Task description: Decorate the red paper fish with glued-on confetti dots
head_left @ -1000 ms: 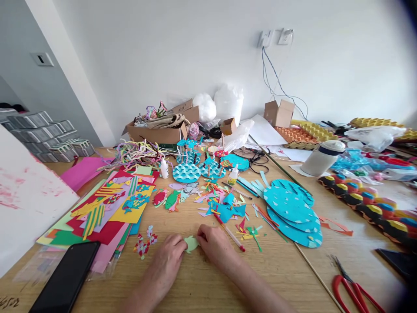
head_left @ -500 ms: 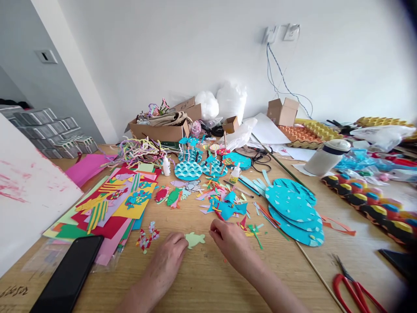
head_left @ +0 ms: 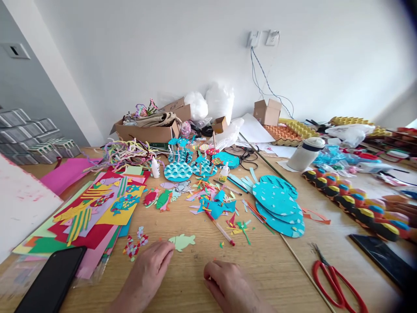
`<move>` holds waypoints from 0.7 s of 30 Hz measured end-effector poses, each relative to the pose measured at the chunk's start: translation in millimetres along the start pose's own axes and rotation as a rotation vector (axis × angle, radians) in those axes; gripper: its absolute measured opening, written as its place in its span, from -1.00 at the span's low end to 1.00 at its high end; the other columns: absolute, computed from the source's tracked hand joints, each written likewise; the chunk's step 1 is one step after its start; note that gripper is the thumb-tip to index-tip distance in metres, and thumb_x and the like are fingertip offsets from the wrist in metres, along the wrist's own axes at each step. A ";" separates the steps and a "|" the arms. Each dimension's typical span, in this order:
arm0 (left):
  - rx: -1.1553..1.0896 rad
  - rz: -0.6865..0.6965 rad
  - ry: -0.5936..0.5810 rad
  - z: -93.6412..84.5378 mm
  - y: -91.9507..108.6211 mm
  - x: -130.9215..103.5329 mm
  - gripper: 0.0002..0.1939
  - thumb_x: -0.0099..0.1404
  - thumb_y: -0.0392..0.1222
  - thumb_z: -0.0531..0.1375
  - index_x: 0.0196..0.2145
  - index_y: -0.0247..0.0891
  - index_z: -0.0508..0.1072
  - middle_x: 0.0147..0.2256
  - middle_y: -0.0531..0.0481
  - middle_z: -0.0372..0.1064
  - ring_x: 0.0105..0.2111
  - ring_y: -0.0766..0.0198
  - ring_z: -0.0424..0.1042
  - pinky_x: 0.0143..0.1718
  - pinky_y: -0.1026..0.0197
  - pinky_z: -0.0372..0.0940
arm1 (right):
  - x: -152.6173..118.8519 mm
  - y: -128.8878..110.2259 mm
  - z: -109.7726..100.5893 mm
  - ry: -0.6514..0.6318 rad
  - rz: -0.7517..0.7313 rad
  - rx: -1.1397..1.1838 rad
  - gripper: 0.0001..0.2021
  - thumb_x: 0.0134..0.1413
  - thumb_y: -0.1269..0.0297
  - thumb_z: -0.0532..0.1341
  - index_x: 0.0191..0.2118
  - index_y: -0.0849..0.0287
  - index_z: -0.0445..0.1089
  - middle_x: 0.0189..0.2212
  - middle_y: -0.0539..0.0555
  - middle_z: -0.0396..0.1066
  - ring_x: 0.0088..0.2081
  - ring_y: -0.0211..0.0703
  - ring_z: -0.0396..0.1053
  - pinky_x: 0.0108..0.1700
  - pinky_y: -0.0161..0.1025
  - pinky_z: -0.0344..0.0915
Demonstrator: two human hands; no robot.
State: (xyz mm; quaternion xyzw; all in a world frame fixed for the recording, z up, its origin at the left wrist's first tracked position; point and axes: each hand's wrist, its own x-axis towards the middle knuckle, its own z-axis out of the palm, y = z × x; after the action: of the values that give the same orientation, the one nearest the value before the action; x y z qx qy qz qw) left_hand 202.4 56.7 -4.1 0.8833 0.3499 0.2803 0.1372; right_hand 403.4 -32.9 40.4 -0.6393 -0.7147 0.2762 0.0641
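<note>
A pale green paper fish (head_left: pixel 183 242) with drawn markings lies flat on the wooden table. At its head end, my left hand (head_left: pixel 148 266) has its fingers pressed together, fingertips touching the fish's edge. My right hand (head_left: pixel 230 282) rests nearer to me with its fingers curled in; I see nothing in it. Beyond that hand lies a red pen (head_left: pixel 222 230), pointing away toward a blue paper piece (head_left: pixel 218 208) and coloured scraps. Small red and lilac paper pieces (head_left: pixel 133 247) are just left of my left hand.
Coloured paper sheets (head_left: pixel 97 248) and a black phone (head_left: pixel 48 278) are at the left. Red-handled scissors (head_left: pixel 332 278), a thin stick (head_left: pixel 304 269) and blue paper discs (head_left: pixel 276 200) lie right. Glue bottles (head_left: pixel 155 167) stand behind. Part of another person's hand (head_left: pixel 400 208) shows far right.
My right hand has left the red pen, which now lies on the table, and has drawn back toward me. My left hand stays by the fish, showing more of its head. The view has turned right.
</note>
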 end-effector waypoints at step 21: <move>-0.109 0.075 0.026 -5.1 11.0 9.7 -0.66 0.15 -0.47 -0.09 -0.31 -0.18 0.39 -0.38 -0.02 0.40 -0.35 0.30 0.42 -0.34 0.35 0.31 | -4.5 16.5 3.6 0.020 0.072 -0.003 -0.80 0.04 0.49 0.02 -0.34 0.15 0.36 -0.34 0.03 0.45 -0.32 -0.22 0.39 -0.38 -0.40 0.09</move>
State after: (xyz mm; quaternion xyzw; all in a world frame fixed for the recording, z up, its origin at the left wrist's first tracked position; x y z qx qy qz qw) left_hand 211.1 55.8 8.8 0.8833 0.3023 0.3155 0.1697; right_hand 417.0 -37.8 30.7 -0.6674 -0.6910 0.2709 0.0601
